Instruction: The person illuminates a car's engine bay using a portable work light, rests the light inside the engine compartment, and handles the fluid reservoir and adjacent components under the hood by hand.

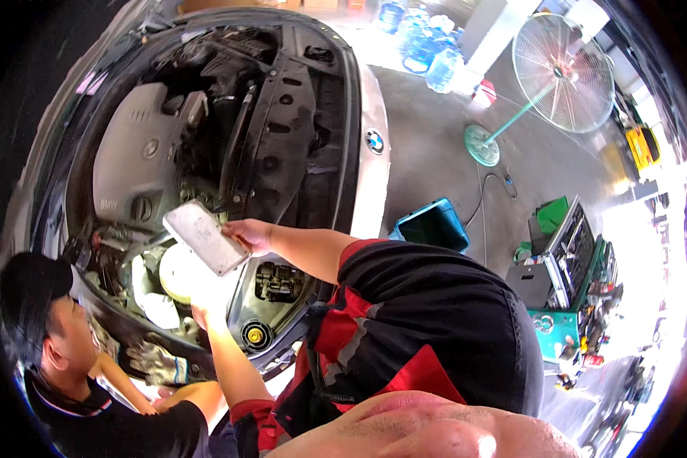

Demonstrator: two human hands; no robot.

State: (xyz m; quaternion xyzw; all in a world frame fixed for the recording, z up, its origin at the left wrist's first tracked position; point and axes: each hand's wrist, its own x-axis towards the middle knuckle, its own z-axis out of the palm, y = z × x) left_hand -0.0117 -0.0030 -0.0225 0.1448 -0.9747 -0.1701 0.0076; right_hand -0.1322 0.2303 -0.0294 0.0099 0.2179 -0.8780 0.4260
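My right hand (250,235) grips a silver, flat rectangular device (200,233), tilted over the engine bay of a car. Below the device, my left hand (204,307) is in bright glare beside white reservoirs (160,309); its fingers are washed out, so what it holds is unclear. A grey plastic engine cover (122,153) fills the left of the bay. A fuse or relay block (277,282) and a round fitting with a yellow centre (255,334) sit to the right of my left arm.
A co-worker in a black cap (42,320) crouches at lower left near grey gloves (156,365) on the car's edge. A blue bin (429,221), a standing fan (561,72), water jugs (427,53) and a tool trolley (561,259) stand on the floor (435,137) to the right.
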